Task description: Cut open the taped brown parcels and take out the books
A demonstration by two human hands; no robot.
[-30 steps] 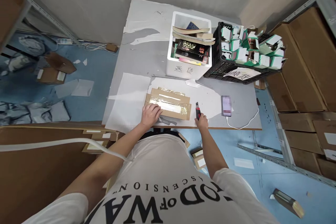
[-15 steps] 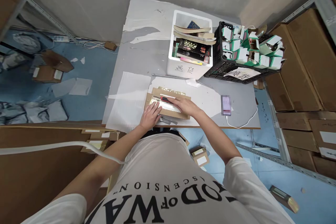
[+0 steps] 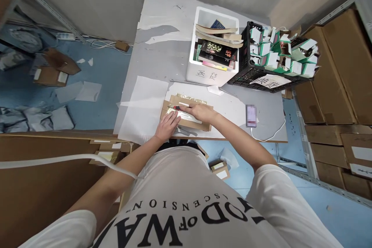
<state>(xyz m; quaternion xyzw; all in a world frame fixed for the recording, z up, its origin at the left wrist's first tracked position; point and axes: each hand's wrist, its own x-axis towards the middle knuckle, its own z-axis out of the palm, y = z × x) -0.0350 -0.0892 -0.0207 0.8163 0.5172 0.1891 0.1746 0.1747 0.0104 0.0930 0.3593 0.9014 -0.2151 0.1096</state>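
Observation:
A flat cardboard package (image 3: 194,124) with shiny tape and a white label across its top lies near the front edge of the table. My right hand (image 3: 202,112) grips a red and black utility knife (image 3: 176,107), its tip pointing left over the taped top. Whether the blade is cutting into the tape is too small to tell. Resting on the package's left part is my left hand (image 3: 167,124), fingers stretched out and pressed down. Just below the package, a grey object (image 3: 187,132) is partly hidden.
Behind the package stand a white foam box (image 3: 209,73) of books and a black crate (image 3: 247,75) packed with small green-and-white boxes. A phone (image 3: 251,116) on a white cable lies to the right. Cardboard cartons (image 3: 334,81) fill the right-hand shelf.
My right hand has slid the knife leftward across the package top. My left hand stays on the package. The view has shifted slightly.

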